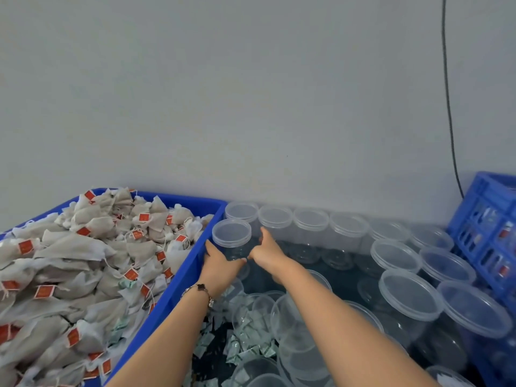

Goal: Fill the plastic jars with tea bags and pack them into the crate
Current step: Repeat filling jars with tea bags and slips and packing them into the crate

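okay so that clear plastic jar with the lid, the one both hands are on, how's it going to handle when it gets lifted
The lidded clear plastic jar looks empty, so it is probably very light. Its walls look thin and smooth, so it may flex and slip under a hard squeeze; the left hand and right hand hold opposite sides. Laid on its side, a round jar would likely roll.

No text can be read anywhere. The small red paper tags (25,246) on the beige mesh tea bags (83,247) carry faint marks (too blurred to make out).
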Tool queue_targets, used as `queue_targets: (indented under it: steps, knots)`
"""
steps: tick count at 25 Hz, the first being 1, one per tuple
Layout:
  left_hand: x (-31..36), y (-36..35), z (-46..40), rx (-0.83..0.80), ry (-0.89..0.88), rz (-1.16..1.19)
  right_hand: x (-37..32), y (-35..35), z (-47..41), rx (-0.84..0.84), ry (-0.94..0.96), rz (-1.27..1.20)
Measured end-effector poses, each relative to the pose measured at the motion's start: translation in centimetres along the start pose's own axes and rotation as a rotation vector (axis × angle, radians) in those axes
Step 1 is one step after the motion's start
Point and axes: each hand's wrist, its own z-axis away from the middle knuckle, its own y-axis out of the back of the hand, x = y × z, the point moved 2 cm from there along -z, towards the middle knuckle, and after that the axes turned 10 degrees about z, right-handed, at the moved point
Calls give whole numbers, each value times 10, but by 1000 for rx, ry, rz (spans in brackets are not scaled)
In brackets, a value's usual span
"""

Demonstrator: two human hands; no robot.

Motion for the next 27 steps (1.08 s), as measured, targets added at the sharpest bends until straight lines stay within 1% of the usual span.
queue_targets:
  steps: [3,8,15,19,23,27]
  knots:
    - [-3,-2,-3,8,-56,35,-1,-6,0,-34,3,-14]
    - [-5,-2,-12,-9,-86,104,-7,-7,4,-38,11,-7]
    - [-7,-6,-21,28,-102,84,-6,-3,0,-48,-22,34]
    - [-8,-11,-29,72,-105,111,-13,-9,-4,-42,51,-10]
    - [-4,-13,-33,77,-44,121,-20,2,3,-29,93,-2]
    - [9,-15,-23,71,-122,123,-25,19,26,-6,125,-26]
